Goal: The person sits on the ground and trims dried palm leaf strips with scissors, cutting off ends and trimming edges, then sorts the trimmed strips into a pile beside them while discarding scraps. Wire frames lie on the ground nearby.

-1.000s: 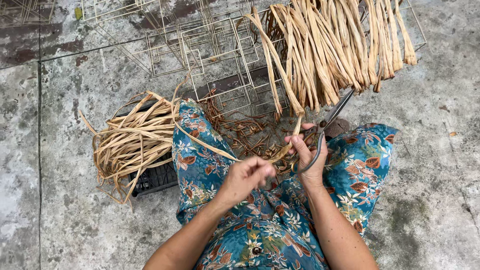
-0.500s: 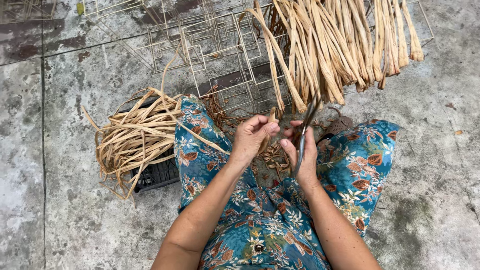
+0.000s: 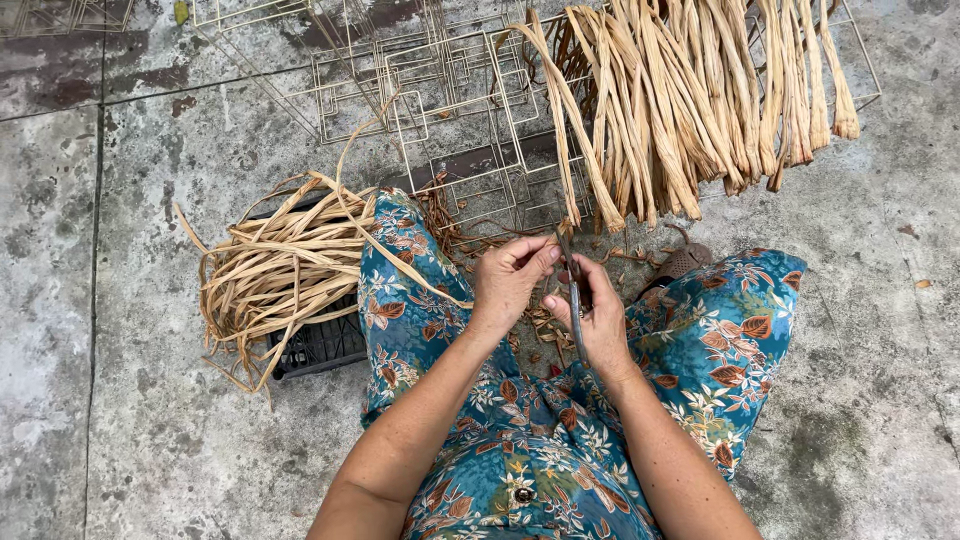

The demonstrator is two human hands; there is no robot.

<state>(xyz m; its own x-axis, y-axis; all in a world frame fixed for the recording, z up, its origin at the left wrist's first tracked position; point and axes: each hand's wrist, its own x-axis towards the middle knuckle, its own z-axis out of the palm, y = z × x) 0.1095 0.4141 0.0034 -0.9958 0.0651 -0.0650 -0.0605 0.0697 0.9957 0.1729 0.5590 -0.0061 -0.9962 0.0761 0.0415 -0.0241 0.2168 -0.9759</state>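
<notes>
Since the frame half a second back, I see both hands drawn a little lower, toward the lap, and the scissors turned from a slant to nearly upright between them.

Concrete floor [image 3: 140,400]: grey, mottled, with a dark seam running down the left side.

Patterned garment [image 3: 700,340]: teal cloth with brown and white leaves, covering both raised knees.

Wire frames [image 3: 450,90]: pale metal rectangles stacked flat on the floor at top centre.

Bundle of twisted straw cords [image 3: 700,90]: tan, fanned across the frames at top right, its lowest strand ending just above the hands.

Loose flat straw strips [image 3: 285,265]: tan, heaped on the left over a black slotted crate [image 3: 320,345]; one strip trails over the left knee toward the left hand.

Brown trimmings [image 3: 470,235]: scattered on the floor between the knees.

Left hand [image 3: 512,280]: fingers curled in, tips pinched on the end of a thin straw strip.

Right hand [image 3: 598,320]: closed round the scissors [image 3: 572,290], dark blades pointing up between the two hands, thumb resting near the left fingertips. I cannot tell how far the blades are parted.

I make out no packages, labels or signs.
</notes>
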